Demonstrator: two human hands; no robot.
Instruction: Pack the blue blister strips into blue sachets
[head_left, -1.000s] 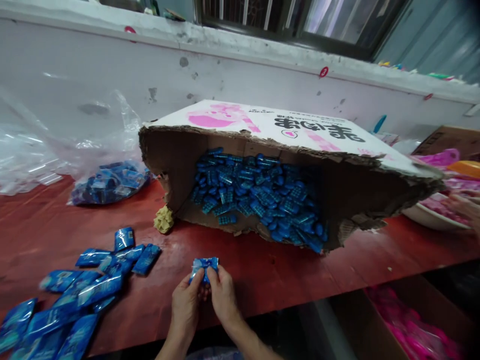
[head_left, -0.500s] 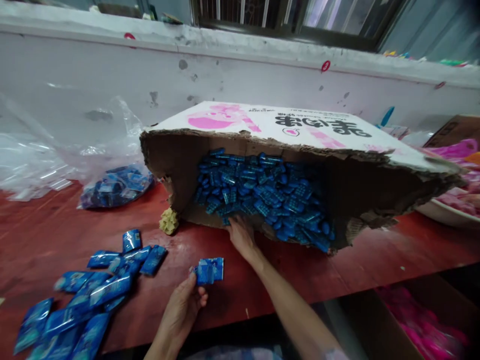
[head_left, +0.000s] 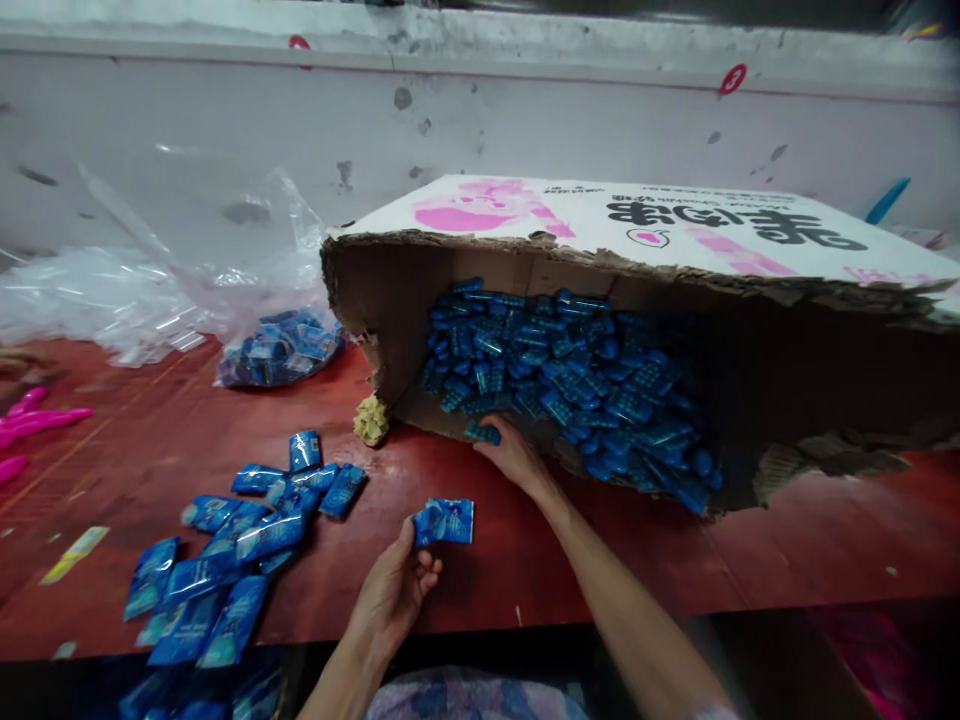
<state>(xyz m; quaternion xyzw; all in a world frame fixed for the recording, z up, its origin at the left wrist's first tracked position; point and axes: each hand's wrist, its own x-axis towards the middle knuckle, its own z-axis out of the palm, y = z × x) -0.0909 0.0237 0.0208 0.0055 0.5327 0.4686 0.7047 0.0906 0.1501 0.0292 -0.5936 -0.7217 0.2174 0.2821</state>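
- Left hand (head_left: 396, 590) at the near table edge, fingers curled, pinching a small blue packet (head_left: 445, 521) by its left end; the packet sticks out to the right, just above the red table (head_left: 615, 560).
- Right hand (head_left: 514, 455) reaches into the mouth of the torn cardboard box (head_left: 622, 215), fingertips on a blue toy piece (head_left: 484, 433) at the front lip of the box. Cannot tell if the fingers have closed on it or just touch it.
- The box lies on its side, open toward the camera, with ragged torn edges. Its white upper face carries pink graphics and dark lettering.
- Inside the box: a heap of blue toy pieces (head_left: 570, 385), banked from back left down to front right.
- Left of the hands: a loose pile of filled blue packets (head_left: 225, 560) on the table, running from mid-table to the near edge, some overlapping.
- A small yellow lump (head_left: 371, 420) sits on the table against the box's left front corner.
- Behind that: a clear plastic bag (head_left: 281, 345) holding more blue packets, next to crumpled clear plastic film (head_left: 112, 310) along the wall.
- Pink items (head_left: 34, 420) at the far left edge of the table, blurred.
- A yellow strip (head_left: 73, 553) lies flat on the table near the left front.
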